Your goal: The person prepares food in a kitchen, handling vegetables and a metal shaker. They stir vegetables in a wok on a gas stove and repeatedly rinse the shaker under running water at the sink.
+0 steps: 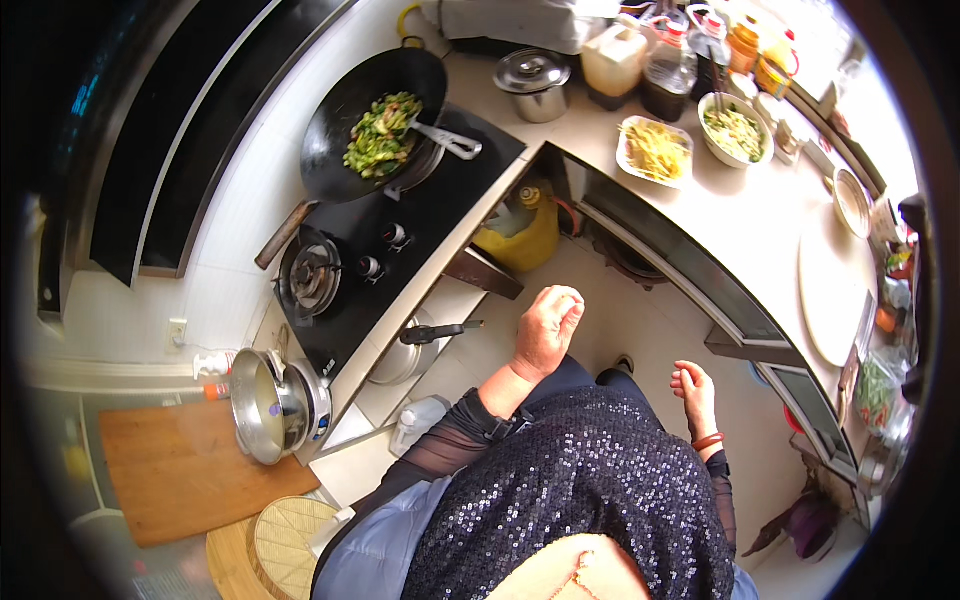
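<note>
My left hand (550, 330) is raised in front of my body with its fingers curled; whether it holds something small I cannot tell. Lower and to the right, my right hand (691, 382) hangs beside my body with bent fingers, touching nothing I can see. Ahead on the left, a black wok (328, 127) stands on the gas stove (442, 187), holding cooked green vegetables (375, 142) and a metal spatula (450, 140). On the counter are a white tray of yellow shredded food (654, 152) and a white bowl (750, 160) of pale green chopped food with chopsticks in it.
A lidded steel pot (541, 101) and several sauce bottles (667, 79) line the counter's back. An unused burner (309, 276) is at the stove's left. Steel pans (259, 412) and a wooden cutting board (180, 465) lie lower left. Below the counter sits a yellow container (525, 240).
</note>
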The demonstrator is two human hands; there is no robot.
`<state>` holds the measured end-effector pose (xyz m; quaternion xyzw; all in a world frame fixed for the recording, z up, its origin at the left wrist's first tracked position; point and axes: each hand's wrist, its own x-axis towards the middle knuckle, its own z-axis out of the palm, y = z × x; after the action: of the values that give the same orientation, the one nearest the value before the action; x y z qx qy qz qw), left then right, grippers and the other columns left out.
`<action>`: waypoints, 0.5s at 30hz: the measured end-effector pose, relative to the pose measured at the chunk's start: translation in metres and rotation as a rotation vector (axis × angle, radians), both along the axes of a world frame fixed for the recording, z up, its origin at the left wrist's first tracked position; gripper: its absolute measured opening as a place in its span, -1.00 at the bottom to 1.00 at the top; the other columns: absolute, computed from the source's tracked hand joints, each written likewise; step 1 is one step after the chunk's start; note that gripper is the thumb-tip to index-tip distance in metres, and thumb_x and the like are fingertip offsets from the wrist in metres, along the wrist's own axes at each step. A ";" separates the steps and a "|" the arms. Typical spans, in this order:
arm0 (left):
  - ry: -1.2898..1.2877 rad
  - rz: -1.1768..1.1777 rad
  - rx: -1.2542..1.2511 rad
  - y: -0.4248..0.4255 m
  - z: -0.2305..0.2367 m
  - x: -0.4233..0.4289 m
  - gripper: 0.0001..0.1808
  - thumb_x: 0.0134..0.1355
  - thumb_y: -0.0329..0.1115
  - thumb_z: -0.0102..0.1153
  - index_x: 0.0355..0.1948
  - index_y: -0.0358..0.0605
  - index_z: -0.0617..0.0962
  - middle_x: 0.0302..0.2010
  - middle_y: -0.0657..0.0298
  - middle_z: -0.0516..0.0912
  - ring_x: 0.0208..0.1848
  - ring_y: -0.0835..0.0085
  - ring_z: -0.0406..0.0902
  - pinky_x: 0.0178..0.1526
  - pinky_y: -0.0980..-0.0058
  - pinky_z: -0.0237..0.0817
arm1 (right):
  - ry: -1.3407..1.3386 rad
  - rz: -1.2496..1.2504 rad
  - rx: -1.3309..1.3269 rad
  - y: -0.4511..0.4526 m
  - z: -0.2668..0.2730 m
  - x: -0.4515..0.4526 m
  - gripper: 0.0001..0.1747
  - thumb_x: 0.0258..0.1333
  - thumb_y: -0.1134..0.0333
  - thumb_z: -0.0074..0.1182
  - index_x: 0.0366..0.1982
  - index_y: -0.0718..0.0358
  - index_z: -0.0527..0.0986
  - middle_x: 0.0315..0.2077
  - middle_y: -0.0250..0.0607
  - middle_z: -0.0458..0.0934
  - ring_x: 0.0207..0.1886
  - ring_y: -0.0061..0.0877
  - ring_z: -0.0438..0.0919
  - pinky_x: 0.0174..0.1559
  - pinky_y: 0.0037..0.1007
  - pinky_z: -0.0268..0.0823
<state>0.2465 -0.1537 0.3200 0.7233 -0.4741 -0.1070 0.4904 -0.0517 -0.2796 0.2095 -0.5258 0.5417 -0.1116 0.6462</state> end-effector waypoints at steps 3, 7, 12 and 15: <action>0.021 -0.071 0.021 -0.019 0.006 -0.032 -0.75 0.35 -0.25 0.06 -0.34 -0.25 0.57 -0.27 0.17 0.56 -0.23 0.28 0.51 -0.14 0.45 0.33 | -0.096 -0.001 0.005 -0.006 -0.004 -0.028 -0.76 0.31 0.40 -0.03 -0.05 0.25 0.54 -0.35 -0.33 0.60 -0.37 -0.65 0.56 -0.30 -0.61 0.42; 0.000 -0.137 0.005 -0.034 0.000 -0.037 -0.64 0.40 -0.16 -0.02 -0.39 -0.26 0.55 -0.27 0.20 0.57 -0.31 0.37 0.49 -0.22 0.48 0.30 | -0.118 -0.030 -0.009 0.000 -0.003 -0.037 -0.76 0.30 0.42 -0.04 -0.07 0.27 0.55 -0.35 -0.31 0.61 -0.36 -0.65 0.56 -0.30 -0.59 0.43; 0.103 -0.239 0.093 -0.050 0.000 -0.033 -0.53 0.43 -0.07 -0.13 -0.45 -0.25 0.52 -0.27 0.14 0.58 -0.26 0.21 0.51 -0.19 0.38 0.33 | -0.012 -0.069 -0.085 0.016 0.009 -0.036 -0.77 0.30 0.43 -0.04 -0.08 0.28 0.55 -0.36 -0.32 0.61 -0.37 -0.66 0.56 -0.29 -0.58 0.43; 0.087 -0.281 0.067 -0.062 0.000 -0.027 -0.46 0.45 -0.02 -0.22 -0.56 -0.20 0.45 -0.28 0.08 0.57 -0.24 0.16 0.50 -0.15 0.34 0.31 | 0.008 -0.116 -0.121 0.021 0.017 -0.034 -0.78 0.28 0.43 -0.02 -0.10 0.29 0.56 -0.37 -0.30 0.62 -0.38 -0.65 0.56 -0.29 -0.57 0.43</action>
<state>0.2193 -0.2159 0.3204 0.6605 -0.5451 -0.2217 0.4663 -0.0854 -0.2586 0.2263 -0.5321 0.5662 -0.1792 0.6035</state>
